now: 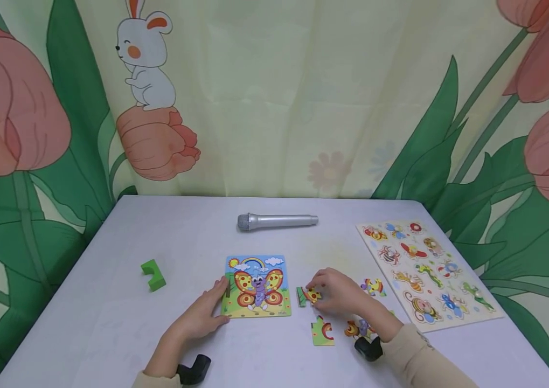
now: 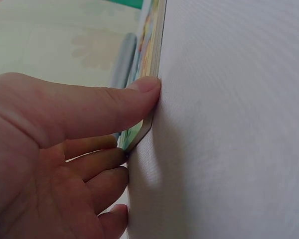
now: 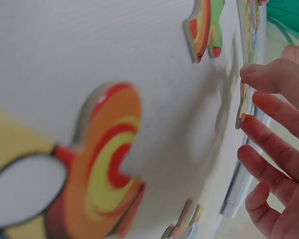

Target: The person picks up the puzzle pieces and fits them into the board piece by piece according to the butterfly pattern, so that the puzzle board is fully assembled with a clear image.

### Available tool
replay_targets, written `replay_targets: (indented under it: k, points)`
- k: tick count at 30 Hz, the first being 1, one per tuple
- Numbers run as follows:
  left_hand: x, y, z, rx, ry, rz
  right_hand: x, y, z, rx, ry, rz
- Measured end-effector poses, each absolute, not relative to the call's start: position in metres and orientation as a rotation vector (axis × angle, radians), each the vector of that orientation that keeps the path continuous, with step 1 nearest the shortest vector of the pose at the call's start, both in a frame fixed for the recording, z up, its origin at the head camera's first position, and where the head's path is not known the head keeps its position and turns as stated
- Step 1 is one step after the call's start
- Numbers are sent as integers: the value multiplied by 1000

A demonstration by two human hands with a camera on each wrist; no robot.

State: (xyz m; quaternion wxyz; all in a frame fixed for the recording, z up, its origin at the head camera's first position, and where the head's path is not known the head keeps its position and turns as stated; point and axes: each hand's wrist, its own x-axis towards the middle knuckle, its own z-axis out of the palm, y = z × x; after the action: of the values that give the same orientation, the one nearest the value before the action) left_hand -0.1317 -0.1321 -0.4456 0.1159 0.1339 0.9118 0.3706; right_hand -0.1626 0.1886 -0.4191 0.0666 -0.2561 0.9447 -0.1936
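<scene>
A square butterfly puzzle board (image 1: 258,285) lies flat in the middle of the table. My left hand (image 1: 200,315) rests against its left edge, fingers extended; in the left wrist view the thumb (image 2: 109,107) touches the edge near a corner. To the right of the board, my right hand (image 1: 337,293) pinches a jigsaw piece (image 1: 311,295) with a pizza-pattern wing and green side, low at the table. Fingers partly cover it. Other loose pieces lie around that hand: a green one with a red curl (image 1: 322,333), a butterfly-body one (image 1: 360,327) partly hidden by the wrist, and a colourful one (image 1: 373,286).
A silver microphone (image 1: 279,221) lies behind the board. At the right is a large insect-picture board (image 1: 429,275). A green arch-shaped block (image 1: 153,275) sits at the left. A tulip-and-rabbit curtain (image 1: 264,97) hangs behind the white table (image 1: 85,323).
</scene>
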Motion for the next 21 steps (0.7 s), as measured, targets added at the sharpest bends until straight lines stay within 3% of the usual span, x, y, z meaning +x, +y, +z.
replay_targets:
  k: [21]
  points:
    - [-132,-132,-445,386,2676,1079,-183,129,-413,-1028,2796,-641]
